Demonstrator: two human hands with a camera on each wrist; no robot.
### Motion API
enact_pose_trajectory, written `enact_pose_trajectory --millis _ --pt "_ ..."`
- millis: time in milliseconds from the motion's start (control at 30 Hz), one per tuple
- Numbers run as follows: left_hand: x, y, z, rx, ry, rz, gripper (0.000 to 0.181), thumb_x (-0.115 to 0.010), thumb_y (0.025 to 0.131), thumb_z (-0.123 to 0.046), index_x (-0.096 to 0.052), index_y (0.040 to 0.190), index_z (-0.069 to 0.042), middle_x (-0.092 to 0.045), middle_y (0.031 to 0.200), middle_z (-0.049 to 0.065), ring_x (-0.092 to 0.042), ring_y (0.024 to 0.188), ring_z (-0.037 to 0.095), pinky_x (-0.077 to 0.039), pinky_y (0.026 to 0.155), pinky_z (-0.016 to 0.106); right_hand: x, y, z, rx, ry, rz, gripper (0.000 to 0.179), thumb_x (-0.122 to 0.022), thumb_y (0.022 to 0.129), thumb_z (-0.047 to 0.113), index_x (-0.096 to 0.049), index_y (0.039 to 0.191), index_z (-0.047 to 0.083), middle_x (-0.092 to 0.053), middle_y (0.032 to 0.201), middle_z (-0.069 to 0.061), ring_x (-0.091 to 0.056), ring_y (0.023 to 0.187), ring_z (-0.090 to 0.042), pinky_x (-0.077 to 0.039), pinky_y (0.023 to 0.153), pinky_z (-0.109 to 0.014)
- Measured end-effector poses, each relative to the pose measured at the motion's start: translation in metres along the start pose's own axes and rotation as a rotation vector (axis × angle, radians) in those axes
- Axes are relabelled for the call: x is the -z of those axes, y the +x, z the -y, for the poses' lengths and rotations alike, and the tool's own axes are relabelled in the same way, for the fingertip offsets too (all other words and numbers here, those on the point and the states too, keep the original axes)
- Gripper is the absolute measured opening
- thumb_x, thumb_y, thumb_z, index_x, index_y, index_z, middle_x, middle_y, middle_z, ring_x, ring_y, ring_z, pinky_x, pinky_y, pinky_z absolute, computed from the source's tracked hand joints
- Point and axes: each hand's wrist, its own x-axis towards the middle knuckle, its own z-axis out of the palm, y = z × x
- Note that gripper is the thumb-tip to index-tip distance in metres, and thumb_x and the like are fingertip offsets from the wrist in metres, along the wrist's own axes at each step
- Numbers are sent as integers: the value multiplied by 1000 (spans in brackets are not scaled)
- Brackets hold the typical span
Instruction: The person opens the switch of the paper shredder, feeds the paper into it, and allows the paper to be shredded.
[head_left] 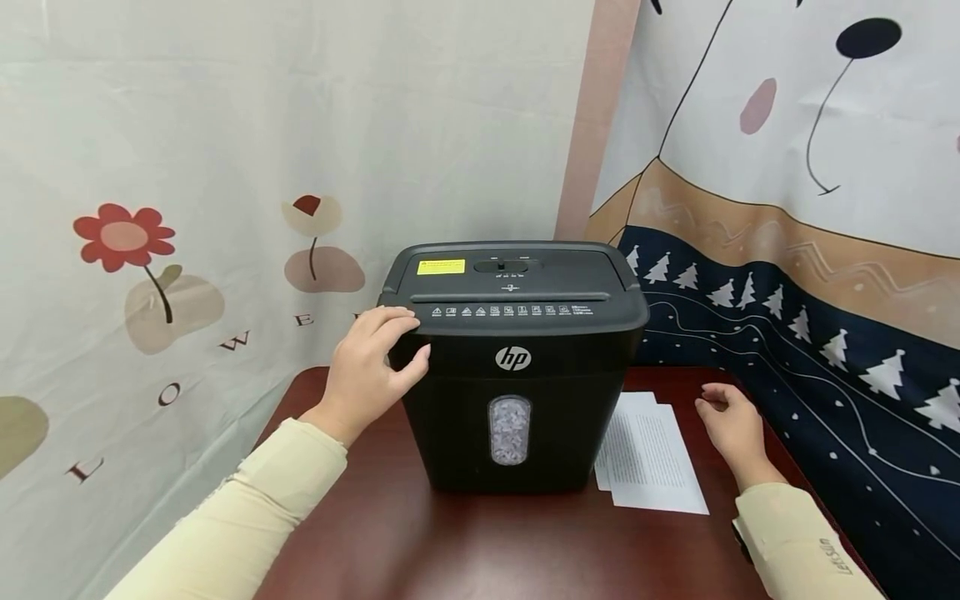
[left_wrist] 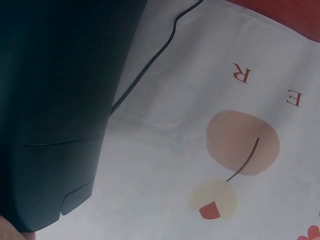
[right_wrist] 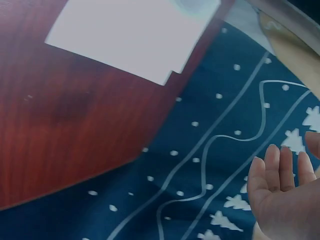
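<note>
A black paper shredder point(head_left: 517, 433) with an hp logo stands upright on the table. Pale shreds point(head_left: 509, 429) show through the small window in its front. My left hand point(head_left: 371, 362) rests against the shredder's upper left corner, fingers at the lid's edge and thumb beside the front face. In the left wrist view, the shredder's dark side point(left_wrist: 65, 115) fills the left, with a bit of finger at its lower corner. Right of the shredder lie printed sheets of paper point(head_left: 652, 458), overlapping. Just beyond them my right hand point(head_left: 735, 433) holds nothing, its fingers loosely bent.
The dark red wooden table point(head_left: 495, 542) has its right edge close by my right arm. A cloth with flowers and letters point(head_left: 187, 125) hangs behind, and a navy cloth with white trees point(head_left: 750, 333) hangs at the right. A black cord point(left_wrist: 155, 55) runs behind the shredder.
</note>
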Motion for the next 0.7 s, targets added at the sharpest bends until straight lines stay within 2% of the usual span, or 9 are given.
enact_pose_trajectory --millis 333,700 --pt "-3 -2 -3 -11 -14 -45 23 -72 73 -8 -69 94 2 -65 101 15 -60 92 32 -52 79 45 -14 -6 -30 -84 -36 26 43 -50 96 12 -44 131 -12 -49 124 -35 -51 110 -47 -48 88 -55" --pt "-3 0 -5 -24 -22 -78 21 -68 75 -10 -68 93 2 -65 100 15 -60 92 32 -50 84 42 -32 -4 -54 -191 -144 90 56 -53 92 14 -36 136 -16 -39 134 -39 -42 121 -53 -36 102 -60"
